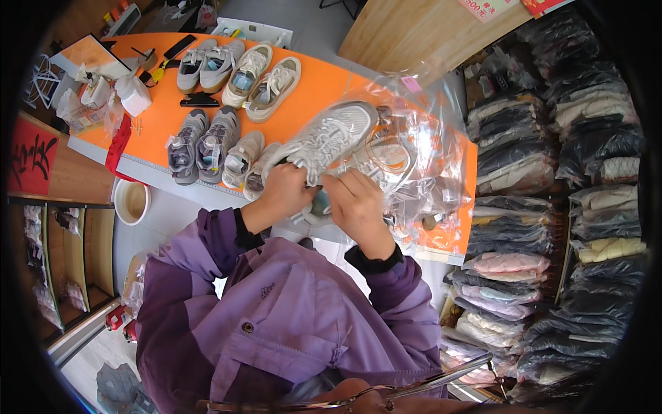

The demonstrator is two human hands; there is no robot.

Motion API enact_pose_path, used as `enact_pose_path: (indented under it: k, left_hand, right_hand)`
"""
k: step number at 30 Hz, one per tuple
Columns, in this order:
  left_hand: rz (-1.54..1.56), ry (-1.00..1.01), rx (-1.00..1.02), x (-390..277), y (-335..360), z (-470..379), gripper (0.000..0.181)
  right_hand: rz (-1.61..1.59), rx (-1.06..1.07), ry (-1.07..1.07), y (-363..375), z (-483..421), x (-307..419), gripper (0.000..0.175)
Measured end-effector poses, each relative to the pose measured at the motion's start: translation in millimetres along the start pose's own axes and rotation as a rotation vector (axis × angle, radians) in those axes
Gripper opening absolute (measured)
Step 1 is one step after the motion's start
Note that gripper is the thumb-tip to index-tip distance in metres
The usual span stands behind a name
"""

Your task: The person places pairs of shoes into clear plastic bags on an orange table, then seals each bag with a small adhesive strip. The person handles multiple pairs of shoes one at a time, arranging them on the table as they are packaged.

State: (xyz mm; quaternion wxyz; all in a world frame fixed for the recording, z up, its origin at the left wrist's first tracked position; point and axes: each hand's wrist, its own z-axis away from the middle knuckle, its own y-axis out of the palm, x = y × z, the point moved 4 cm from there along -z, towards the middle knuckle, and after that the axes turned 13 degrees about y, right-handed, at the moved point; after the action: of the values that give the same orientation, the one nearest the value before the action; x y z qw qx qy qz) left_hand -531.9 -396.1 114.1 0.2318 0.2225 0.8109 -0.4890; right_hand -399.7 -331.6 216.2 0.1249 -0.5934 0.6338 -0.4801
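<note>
Before me a light grey and white sneaker (336,134) points away from me over the orange table. My left hand (285,192) has its fingers closed on the upper near the ankle opening. Beside it, my right hand (358,202) pinches something small at the same part, perhaps a lace or tag; which one I cannot tell. Part of another shoe with a pale green inside (319,203) shows below my hands. To the right, clear plastic bags (439,165) lie in a crumpled heap, with another light sneaker (390,158) among them.
Several pairs of shoes stand on the orange tabletop (155,108), including grey sneakers (217,139). A black stapler (200,100), white bottles (133,95) and a red ribbon (119,150) lie leftward. A bucket (132,202) stands below. Plastic-wrapped clothes (509,217) fill the racks at right.
</note>
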Motion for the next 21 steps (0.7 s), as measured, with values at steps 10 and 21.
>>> enact_pose_path:
  k: [10, 21]
  left_hand:
    - [-0.036, 0.131, -0.107, -18.9, 18.3, 5.2, 0.014]
    - [0.184, -0.148, -0.296, 17.2, 26.6, 21.7, 0.028]
  right_hand:
    - [-0.122, 0.014, 0.068, 26.9, -4.8, -2.7, 0.020]
    - [0.163, -0.104, -0.144, 17.4, 31.5, 16.8, 0.038]
